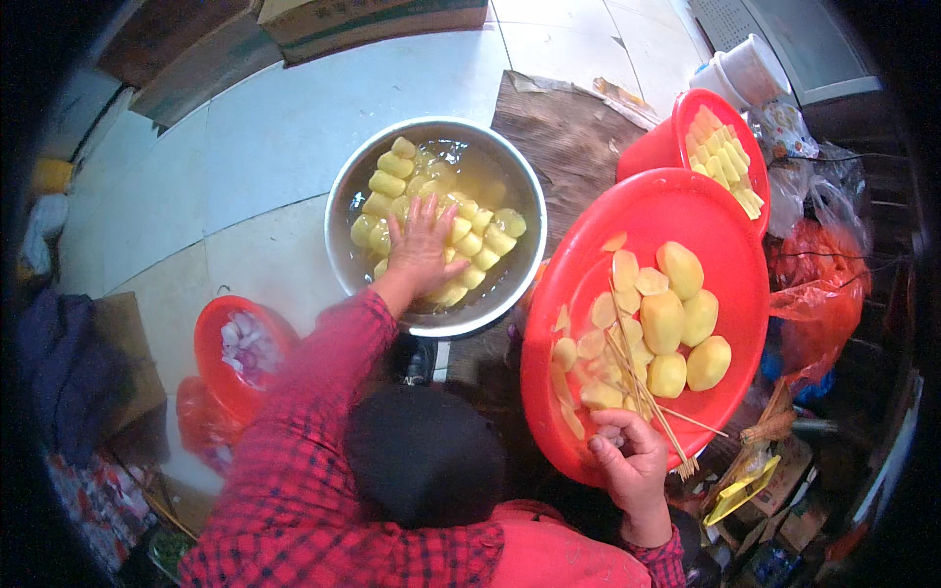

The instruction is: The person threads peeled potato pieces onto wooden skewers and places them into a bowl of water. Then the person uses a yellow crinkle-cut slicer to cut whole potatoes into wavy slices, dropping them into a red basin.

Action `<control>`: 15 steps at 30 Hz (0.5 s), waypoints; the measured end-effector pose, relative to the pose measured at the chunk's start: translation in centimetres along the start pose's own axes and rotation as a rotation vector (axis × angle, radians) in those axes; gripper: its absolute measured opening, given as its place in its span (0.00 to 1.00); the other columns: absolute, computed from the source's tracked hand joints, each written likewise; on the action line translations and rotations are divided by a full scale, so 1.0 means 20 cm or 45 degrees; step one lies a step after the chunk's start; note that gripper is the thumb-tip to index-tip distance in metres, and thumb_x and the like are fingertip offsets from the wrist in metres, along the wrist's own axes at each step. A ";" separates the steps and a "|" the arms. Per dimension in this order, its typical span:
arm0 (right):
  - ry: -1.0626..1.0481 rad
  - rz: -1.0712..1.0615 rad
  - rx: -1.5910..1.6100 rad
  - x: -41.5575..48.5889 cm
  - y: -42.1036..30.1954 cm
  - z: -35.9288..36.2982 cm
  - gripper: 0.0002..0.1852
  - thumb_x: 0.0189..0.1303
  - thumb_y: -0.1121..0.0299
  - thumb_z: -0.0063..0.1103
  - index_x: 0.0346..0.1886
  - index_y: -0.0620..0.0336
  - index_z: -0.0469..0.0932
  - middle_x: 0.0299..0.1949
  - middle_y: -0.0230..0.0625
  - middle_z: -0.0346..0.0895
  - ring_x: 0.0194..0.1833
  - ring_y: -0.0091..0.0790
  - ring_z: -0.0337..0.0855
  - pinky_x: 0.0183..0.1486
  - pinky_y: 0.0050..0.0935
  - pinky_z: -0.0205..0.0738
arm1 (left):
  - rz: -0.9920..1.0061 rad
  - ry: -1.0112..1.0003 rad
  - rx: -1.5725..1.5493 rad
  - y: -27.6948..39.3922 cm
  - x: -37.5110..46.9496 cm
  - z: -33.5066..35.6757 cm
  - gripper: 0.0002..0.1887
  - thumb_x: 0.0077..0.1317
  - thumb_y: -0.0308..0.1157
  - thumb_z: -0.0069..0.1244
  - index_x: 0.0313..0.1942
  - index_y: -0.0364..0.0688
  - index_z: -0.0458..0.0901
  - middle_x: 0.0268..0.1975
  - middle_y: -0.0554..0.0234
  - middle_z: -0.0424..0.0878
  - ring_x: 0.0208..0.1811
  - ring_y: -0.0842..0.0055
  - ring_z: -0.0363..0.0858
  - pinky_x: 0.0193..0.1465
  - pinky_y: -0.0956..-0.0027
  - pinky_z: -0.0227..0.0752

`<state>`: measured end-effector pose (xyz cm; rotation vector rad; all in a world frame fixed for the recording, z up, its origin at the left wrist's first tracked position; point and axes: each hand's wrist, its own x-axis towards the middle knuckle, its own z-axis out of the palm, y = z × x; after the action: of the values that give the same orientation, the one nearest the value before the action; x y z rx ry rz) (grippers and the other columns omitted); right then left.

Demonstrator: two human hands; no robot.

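Observation:
A steel basin (342, 275) of water holds many rows of pale yellow potato slices (390, 165). My left hand (423, 246), its fingers spread, rests on the slices in the basin's middle. On the right, a large red plastic basin (588, 213) holds several whole peeled potatoes (663, 323) and loose potato slices (625, 270). Thin wooden skewers (634, 367) lie across them, their ends over the near rim. My right hand (628, 448) is at that near rim, thumb and fingers curled close together; whether something thin is between them cannot be told.
A red bucket (647, 151) with rows of cut potato stands behind the large basin. At left is a small red bowl (213, 331) of peeled onion or garlic pieces. Cardboard boxes (367, 26) stand at the back, white tubs (753, 70) back right, plastic bags (816, 294) at right.

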<state>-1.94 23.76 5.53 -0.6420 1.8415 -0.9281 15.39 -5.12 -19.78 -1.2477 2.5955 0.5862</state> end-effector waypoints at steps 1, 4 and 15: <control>0.006 0.002 0.013 -0.01 0.00 0.01 0.12 0.64 0.77 0.65 0.50 0.64 0.80 0.32 0.23 0.77 0.32 0.15 0.75 0.36 0.18 0.70 | 0.042 0.032 -0.003 0.02 -0.02 0.02 0.49 0.61 0.61 0.55 0.77 0.58 0.51 0.81 0.51 0.41 0.82 0.52 0.36 0.75 0.29 0.35; -0.008 0.016 0.055 -0.01 0.00 0.01 0.12 0.63 0.76 0.65 0.50 0.64 0.80 0.32 0.23 0.77 0.32 0.16 0.75 0.37 0.17 0.71 | 0.174 0.009 0.056 0.01 -0.08 0.13 0.46 0.62 0.58 0.55 0.77 0.63 0.52 0.81 0.55 0.41 0.82 0.53 0.36 0.74 0.27 0.35; -0.040 -0.247 -0.302 -0.06 -0.12 -0.01 0.13 0.63 0.74 0.65 0.51 0.62 0.80 0.27 0.30 0.76 0.29 0.20 0.75 0.32 0.23 0.69 | 0.220 0.300 -0.431 0.05 -0.10 -0.17 0.24 0.62 0.34 0.55 0.60 0.48 0.79 0.65 0.50 0.75 0.68 0.57 0.71 0.69 0.46 0.63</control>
<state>-1.54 23.37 8.22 -0.9904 1.9017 -0.8232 15.92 -4.65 -15.71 -1.2578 2.9107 1.0032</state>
